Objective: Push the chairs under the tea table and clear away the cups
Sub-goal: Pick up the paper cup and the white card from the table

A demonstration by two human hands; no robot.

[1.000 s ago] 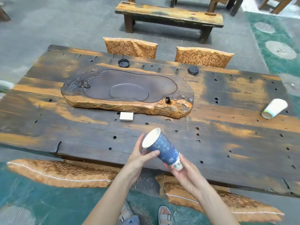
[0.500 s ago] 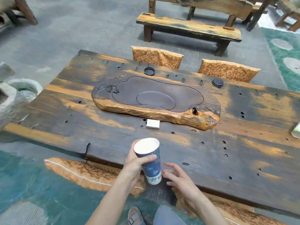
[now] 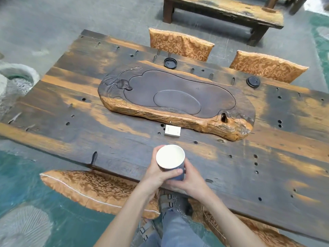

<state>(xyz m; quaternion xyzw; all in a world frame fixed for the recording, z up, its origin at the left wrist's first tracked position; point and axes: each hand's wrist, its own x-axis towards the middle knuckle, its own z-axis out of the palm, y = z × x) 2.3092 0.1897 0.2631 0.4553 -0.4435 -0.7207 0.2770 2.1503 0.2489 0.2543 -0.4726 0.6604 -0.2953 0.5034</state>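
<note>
A blue paper cup with a white inside stands upright over the near edge of the dark wooden tea table. My left hand wraps its left side and my right hand cups its right side and base. Two chairs with orange patterned cushions sit tucked at the far side, one left and one right. On my side a cushioned chair pokes out from under the table on the left and another on the right.
A carved wooden tea tray lies mid-table with a small white box in front of it. Two black lids rest near the far edge. A wooden bench stands beyond, and a stone basin sits on the left.
The cup went from tilted between both hands to upright. My right hand had let go and hovered beside it; now it holds the cup again. The view has swung left, so the white cup is out of sight.
</note>
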